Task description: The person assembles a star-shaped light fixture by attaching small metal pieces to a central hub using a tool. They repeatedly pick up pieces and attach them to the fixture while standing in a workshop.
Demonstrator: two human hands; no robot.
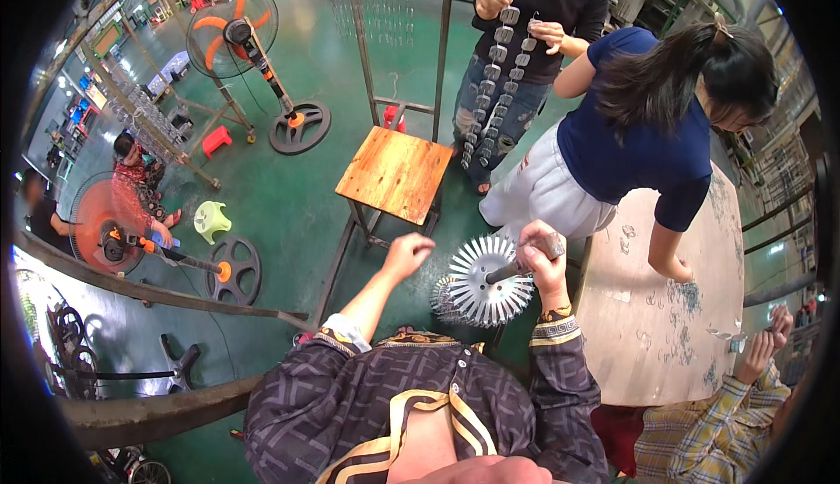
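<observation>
In my right hand (542, 261) is the thick grey rod that sticks out of the middle of a round metal rack (477, 287). Narrow pale slats fan out around its rim, and a second layer with small metal pieces shows below at its left. My fingers are closed around the rod, whose end (553, 243) shows past them. My left hand (408, 255) is raised to the left of the rack, apart from it. Its fingers are loosely bent, with nothing visible in them.
A wooden-topped stool (392, 173) stands ahead. At the right is a table (604, 335) with small metal pieces, where a co-worker in blue (643, 125) leans over. Another person (560, 11) holds two hanging metal strips (494, 73). Two floor fans (236, 38) stand left.
</observation>
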